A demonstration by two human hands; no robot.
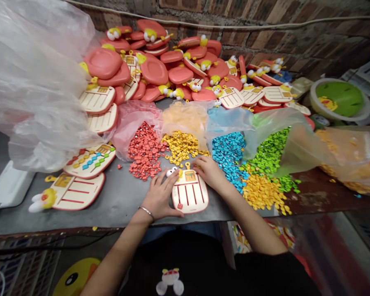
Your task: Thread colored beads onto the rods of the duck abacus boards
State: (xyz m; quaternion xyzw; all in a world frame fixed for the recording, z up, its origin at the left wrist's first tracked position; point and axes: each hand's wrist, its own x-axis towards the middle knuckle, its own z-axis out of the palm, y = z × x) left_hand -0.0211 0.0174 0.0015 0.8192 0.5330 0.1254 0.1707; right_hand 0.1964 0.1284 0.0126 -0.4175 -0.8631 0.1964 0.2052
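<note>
A cream toy board with red slots and a googly-eyed yellow head lies flat in front of me. One red piece sits at the lower end of its leftmost slot. My left hand, a bracelet at its wrist, rests along the board's left side with thumb and fingers spread. Near the upper right corner of the board and the yellow pieces is my right hand, its fingers bent; whether its fingertips hold something is too small to tell.
Red, blue, green and orange-yellow pieces spill from bags. Two boards overlap at left, the upper one filled with coloured pieces. Many red-backed boards are heaped behind. A large plastic bag bulges at left.
</note>
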